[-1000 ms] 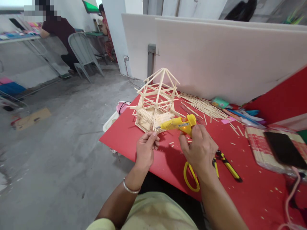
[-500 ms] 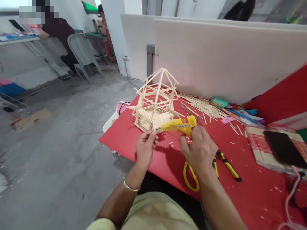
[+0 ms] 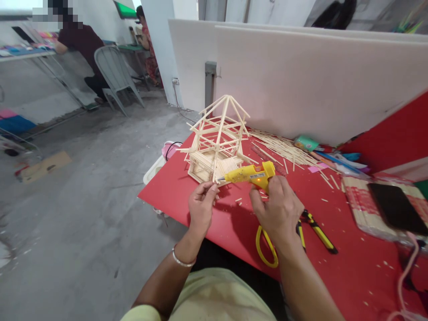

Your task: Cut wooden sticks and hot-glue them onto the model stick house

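My right hand [image 3: 281,203] is wrapped around the handle of a yellow hot glue gun [image 3: 247,174], whose small orange light is lit. The gun's metal nozzle points left, to just above the fingertips of my left hand [image 3: 202,200]. Those fingers are pinched together on a small wooden stick [image 3: 216,182], mostly hidden by them. Right behind stands a model pavilion [image 3: 219,142] built of thin wooden sticks, with an open pointed roof frame and a slatted base. Whether the pinched stick touches the model I cannot tell.
On the red table [image 3: 234,223] lie yellow-black pliers [image 3: 319,234], a yellow scissor-like handle loop [image 3: 266,249], loose sticks [image 3: 281,147], a phone [image 3: 397,207] on packaged sticks, and a pink cable [image 3: 409,272]. White boards [image 3: 301,84] lean behind. Two people sit at desks far left.
Both hands stay nearly in place. My left fingers have shifted slightly left, and the glue gun's nozzle has dipped a little beside them.
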The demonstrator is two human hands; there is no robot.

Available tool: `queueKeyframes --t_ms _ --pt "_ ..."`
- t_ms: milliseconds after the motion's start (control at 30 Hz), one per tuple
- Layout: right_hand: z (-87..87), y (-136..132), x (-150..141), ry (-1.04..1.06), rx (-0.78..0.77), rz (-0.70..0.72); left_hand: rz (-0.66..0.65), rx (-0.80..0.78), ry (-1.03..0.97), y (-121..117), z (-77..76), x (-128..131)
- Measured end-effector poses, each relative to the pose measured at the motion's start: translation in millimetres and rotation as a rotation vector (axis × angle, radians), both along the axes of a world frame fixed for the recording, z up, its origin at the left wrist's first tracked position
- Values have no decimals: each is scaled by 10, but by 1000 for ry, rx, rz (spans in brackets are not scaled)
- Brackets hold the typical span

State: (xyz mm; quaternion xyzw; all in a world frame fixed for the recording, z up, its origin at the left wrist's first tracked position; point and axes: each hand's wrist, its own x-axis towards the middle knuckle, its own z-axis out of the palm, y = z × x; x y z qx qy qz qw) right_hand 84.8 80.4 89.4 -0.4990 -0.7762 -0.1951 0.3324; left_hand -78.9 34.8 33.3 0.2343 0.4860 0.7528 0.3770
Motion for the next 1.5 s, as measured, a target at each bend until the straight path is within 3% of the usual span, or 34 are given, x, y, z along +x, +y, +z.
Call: queueKeyframes --t_ms 200,1500 --pt "-10 4 -6 14 12 6 34 -5 67 6 0 6" --pt "-42 1 9 31 24 22 67 0 16 24 10 28"
